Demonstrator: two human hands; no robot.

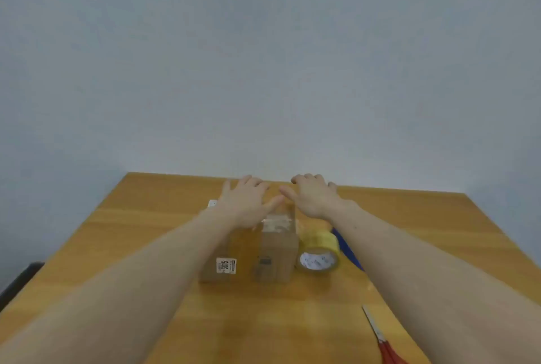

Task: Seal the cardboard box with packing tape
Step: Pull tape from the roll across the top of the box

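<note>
A small brown cardboard box [269, 252] stands in the middle of the wooden table [146, 232], with a white label on its near side and a strip of clear tape across its top edge. My left hand [248, 199] lies flat on the box's top with fingers straight. My right hand [313, 196] hovers or rests over the box's far right part, fingers bent slightly downward; contact is hidden. A roll of yellowish packing tape [319, 255] lies right beside the box on its right.
Red-handled scissors [380, 337] lie near the table's front right edge. A blue object [348, 249] pokes out from under my right forearm behind the tape roll. A plain grey wall rises behind the table. A dark object [17, 284] sits off the table's left edge.
</note>
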